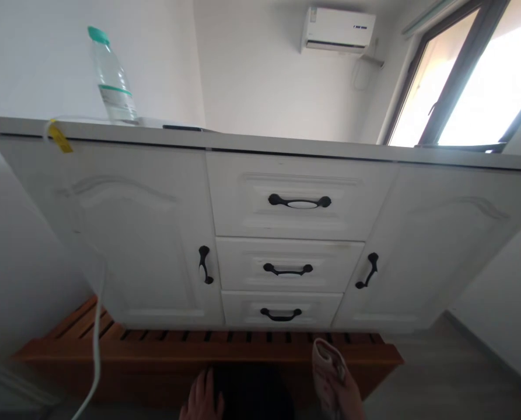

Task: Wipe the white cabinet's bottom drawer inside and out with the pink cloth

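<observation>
At the bottom right of centre, my right hand (pixel 349 398) is closed on a folded pale pink cloth (pixel 324 367), whose rolled upper end sticks up in front of the slatted wooden bench (pixel 199 350). My left hand (pixel 202 399) lies with its fingers stretched out at the bottom edge, beside a dark shape (pixel 254 391) that looks like clothing. Nothing shows in the left hand. Both hands are partly cut off by the frame's lower edge.
Behind the bench stands a white cabinet (pixel 290 224) with black-handled drawers and doors. On its top are a water bottle (pixel 118 104) and a flat dark object (pixel 182 127). A white cable (pixel 97 344) with a yellow tag (pixel 60 137) hangs down the left side.
</observation>
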`<state>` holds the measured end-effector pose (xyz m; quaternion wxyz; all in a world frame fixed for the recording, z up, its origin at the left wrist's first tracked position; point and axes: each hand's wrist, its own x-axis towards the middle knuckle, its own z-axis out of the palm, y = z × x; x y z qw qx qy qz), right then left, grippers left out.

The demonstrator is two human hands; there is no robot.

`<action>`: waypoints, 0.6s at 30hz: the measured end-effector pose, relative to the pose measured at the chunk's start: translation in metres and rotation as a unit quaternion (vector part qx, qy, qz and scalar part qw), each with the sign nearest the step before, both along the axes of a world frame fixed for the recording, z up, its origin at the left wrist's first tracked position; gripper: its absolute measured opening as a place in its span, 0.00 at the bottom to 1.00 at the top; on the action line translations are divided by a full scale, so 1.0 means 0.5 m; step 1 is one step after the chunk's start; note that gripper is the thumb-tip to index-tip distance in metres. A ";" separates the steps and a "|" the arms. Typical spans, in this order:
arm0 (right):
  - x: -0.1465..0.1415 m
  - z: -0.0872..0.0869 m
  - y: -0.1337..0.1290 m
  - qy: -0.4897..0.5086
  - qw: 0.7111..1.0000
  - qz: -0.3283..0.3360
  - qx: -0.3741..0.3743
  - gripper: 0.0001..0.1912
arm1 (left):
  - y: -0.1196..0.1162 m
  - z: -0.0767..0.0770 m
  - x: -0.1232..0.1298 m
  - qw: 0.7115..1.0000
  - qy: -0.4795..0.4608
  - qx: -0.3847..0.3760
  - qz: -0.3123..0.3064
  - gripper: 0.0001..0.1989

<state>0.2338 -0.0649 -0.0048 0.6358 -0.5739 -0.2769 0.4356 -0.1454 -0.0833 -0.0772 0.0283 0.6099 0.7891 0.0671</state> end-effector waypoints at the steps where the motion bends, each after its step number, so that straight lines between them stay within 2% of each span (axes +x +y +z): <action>1: -0.012 0.010 -0.021 0.082 0.996 0.004 -0.029 0.22 | -0.003 0.004 0.004 0.999 -0.026 0.020 -0.018 0.28; 4: -0.047 0.056 -0.082 0.211 0.973 0.044 -0.081 0.27 | -0.009 0.047 0.055 0.980 -0.168 0.081 -0.066 0.27; 6: -0.066 0.092 -0.110 0.244 0.963 0.062 -0.095 0.26 | -0.014 0.096 0.122 0.943 -0.293 0.118 -0.102 0.27; 8: -0.082 0.128 -0.125 0.259 0.958 0.079 -0.093 0.26 | -0.019 0.153 0.203 0.890 -0.427 0.092 -0.130 0.27; 10: -0.097 0.162 -0.130 0.265 0.955 0.112 -0.077 0.28 | -0.023 0.207 0.276 0.818 -0.563 0.012 -0.119 0.30; 12: -0.111 0.191 -0.130 0.263 0.952 0.143 -0.060 0.29 | -0.024 0.251 0.323 0.742 -0.658 -0.069 -0.108 0.35; 15: -0.128 0.221 -0.128 0.255 0.954 0.147 -0.054 0.28 | -0.025 0.294 0.342 0.658 -0.731 -0.113 -0.141 0.45; 16: -0.132 0.226 -0.129 0.255 0.955 0.143 -0.054 0.28 | -0.028 0.304 0.339 0.644 -0.740 -0.113 -0.159 0.47; 18: -0.136 0.230 -0.132 0.258 0.955 0.135 -0.057 0.28 | -0.036 0.319 0.329 0.646 -0.732 -0.102 -0.190 0.46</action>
